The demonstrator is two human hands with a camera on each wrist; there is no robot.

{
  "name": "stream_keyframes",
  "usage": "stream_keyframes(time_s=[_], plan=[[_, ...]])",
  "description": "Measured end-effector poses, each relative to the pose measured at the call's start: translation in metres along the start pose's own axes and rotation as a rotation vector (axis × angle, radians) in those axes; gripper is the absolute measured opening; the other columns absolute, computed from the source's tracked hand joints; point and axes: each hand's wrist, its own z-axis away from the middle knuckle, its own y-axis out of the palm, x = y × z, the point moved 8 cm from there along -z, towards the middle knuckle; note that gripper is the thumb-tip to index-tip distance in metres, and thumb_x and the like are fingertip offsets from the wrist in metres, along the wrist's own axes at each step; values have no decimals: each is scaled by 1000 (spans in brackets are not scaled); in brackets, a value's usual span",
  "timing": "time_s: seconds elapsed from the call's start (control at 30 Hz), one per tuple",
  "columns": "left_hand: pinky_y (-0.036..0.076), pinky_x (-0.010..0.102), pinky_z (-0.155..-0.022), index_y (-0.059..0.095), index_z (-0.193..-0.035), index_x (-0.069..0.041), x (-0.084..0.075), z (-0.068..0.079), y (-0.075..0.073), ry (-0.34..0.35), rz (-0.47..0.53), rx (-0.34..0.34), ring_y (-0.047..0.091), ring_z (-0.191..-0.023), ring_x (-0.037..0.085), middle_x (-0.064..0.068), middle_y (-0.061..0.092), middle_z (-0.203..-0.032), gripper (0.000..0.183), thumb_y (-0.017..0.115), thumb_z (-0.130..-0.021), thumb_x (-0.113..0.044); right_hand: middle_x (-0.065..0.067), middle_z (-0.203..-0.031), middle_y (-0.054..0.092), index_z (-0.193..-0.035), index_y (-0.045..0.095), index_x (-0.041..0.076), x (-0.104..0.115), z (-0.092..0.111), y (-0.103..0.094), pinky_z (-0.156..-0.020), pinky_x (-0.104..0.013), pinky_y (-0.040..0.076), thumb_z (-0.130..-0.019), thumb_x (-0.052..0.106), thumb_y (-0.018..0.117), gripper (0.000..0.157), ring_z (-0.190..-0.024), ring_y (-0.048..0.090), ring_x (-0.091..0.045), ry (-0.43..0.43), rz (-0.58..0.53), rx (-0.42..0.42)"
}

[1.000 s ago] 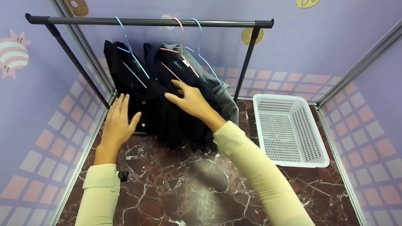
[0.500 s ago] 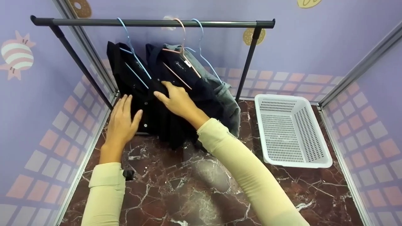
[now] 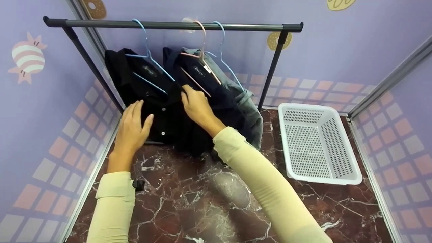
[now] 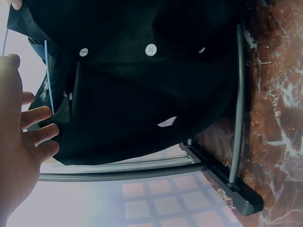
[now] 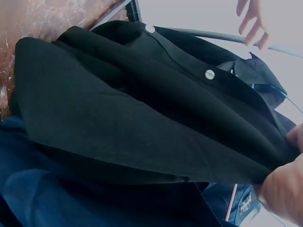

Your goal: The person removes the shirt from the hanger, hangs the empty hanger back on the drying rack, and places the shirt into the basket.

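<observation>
A black shirt [image 3: 158, 118] hangs on 1 light blue hanger [image 3: 148, 54] at the left of the rail [image 3: 175, 24], its collar spread and 2 white buttons showing down its front in the head view. The right hand [image 3: 199, 107] pinches its right shoulder, with folds running to the grip. The left hand [image 3: 131, 131], fingers extended, is at its left side; whether they touch is unclear.

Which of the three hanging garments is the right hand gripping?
The black shirt on the leftmost hanger: the right hand pinches it. The navy garment on the pink hanger and the grey garment are not held.
</observation>
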Motion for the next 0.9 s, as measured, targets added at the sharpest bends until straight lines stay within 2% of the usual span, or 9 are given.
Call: stream_keyframes(time_s=[0.17, 0.37, 0.57, 0.73, 0.9], plan=[[28, 59, -124, 45, -151, 4, -9, -10, -5, 18, 19, -29, 40, -144, 50, 30, 47, -153, 56, 52, -107, -29, -13, -105, 77, -120, 70, 14, 1, 5, -10, -86, -49, 59, -106, 22, 51, 24, -101, 75, -33, -4, 43, -104], [27, 57, -126, 45, -151, 4, -24, -21, -11, 59, 42, -56, 39, -146, 47, 28, 46, -155, 53, 51, -107, -25, -12, -97, 78, -112, 71, 12, 7, 13, -21, -84, -47, 59, -104, 20, 53, 21, -94, 75, -31, -60, 19, -194], [26, 51, -128, 45, -153, 2, -46, -29, -28, 117, 58, -122, 38, -148, 43, 24, 44, -158, 53, 49, -108, -28, -10, -99, 77, -115, 72, 11, 7, 26, -35, -83, -46, 59, -104, 17, 53, 23, -91, 74, -29, -116, -29, -214], [28, 48, -128, 46, -150, 5, -69, -34, -44, 210, 56, -200, 41, -146, 43, 26, 46, -155, 50, 51, -107, -20, -7, -108, 78, -120, 72, 11, 4, 43, -50, -87, -43, 59, -103, 15, 53, 26, -96, 75, -27, -169, -57, -221], [26, 45, -129, 48, -148, 5, -84, -40, -58, 254, 89, -266, 39, -147, 42, 26, 46, -155, 48, 51, -105, -15, -8, -101, 78, -119, 72, 7, -2, 61, -68, -82, -40, 60, -102, 11, 54, 24, -86, 73, -22, -210, -97, -240]])
